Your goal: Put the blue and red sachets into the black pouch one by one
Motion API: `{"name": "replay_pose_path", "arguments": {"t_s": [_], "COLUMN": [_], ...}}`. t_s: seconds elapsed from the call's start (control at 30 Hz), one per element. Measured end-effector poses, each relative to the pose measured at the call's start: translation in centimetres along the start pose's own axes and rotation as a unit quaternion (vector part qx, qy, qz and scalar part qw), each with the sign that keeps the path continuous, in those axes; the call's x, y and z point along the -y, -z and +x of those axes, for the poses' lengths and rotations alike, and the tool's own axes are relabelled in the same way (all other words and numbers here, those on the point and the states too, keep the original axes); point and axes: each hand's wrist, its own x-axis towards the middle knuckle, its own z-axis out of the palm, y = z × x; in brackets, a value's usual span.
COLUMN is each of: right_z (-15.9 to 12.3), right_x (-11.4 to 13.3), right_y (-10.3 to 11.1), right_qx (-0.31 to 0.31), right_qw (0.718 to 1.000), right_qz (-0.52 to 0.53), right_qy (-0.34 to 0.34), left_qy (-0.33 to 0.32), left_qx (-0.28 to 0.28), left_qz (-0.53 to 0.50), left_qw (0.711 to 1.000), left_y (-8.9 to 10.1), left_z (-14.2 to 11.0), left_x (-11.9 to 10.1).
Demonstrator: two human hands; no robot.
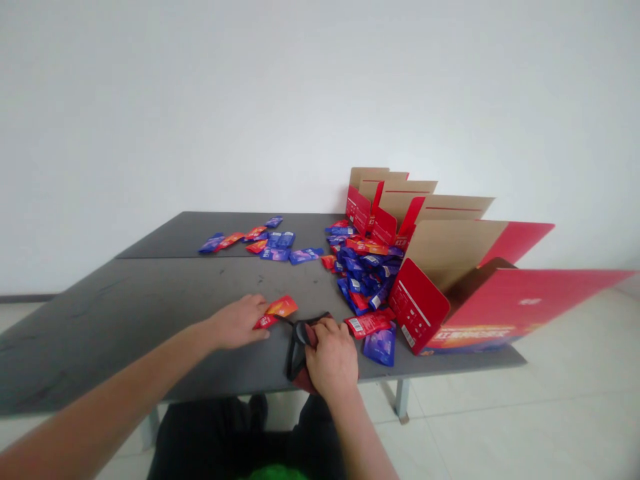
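Observation:
My left hand (235,322) rests on the grey tabletop, its fingertips pinching a red-orange sachet (280,308). A second red piece (265,322) shows just below it, possibly another sachet. My right hand (330,358) closes over a crumpled black and dark red fabric pouch (299,350) at the table's near edge. A red sachet (367,323) and a blue sachet (380,345) lie just right of that hand. Beyond them rises a heap of blue and red sachets (363,270).
A large red and kraft cardboard box (425,300) stands open at the right, its flaps spread wide. Several sachets (260,243) lie scattered on the far grey tabletop (200,233). A metal table leg (401,398) stands on the tiled floor below.

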Motion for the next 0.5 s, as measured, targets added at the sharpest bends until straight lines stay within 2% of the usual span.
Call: {"name": "replay_pose_path", "arguments": {"t_s": [0.1, 0.2, 0.43, 0.5], "right_z": [0.0, 0.0, -0.2, -0.2], "right_x": [0.1, 0.1, 0.1, 0.1], "right_y": [0.0, 0.0, -0.2, -0.2], "right_qx": [0.0, -0.004, -0.013, -0.012], "right_qw": [1.0, 1.0, 1.0, 1.0], "right_qz": [-0.005, -0.005, -0.001, 0.0], "right_qy": [-0.003, -0.005, -0.004, -0.004], "left_qy": [0.001, -0.013, -0.075, -0.074], "left_qx": [-0.053, -0.053, 0.033, 0.049], "left_qz": [-0.016, -0.032, -0.093, -0.125], "left_qw": [0.998, 0.998, 0.992, 0.988], "left_y": [-2.0, -2.1, 1.5, 2.4], "left_z": [-1.1, -1.8, -0.5, 0.2], "left_x": [0.3, 1.4, 2.6, 2.9]}}
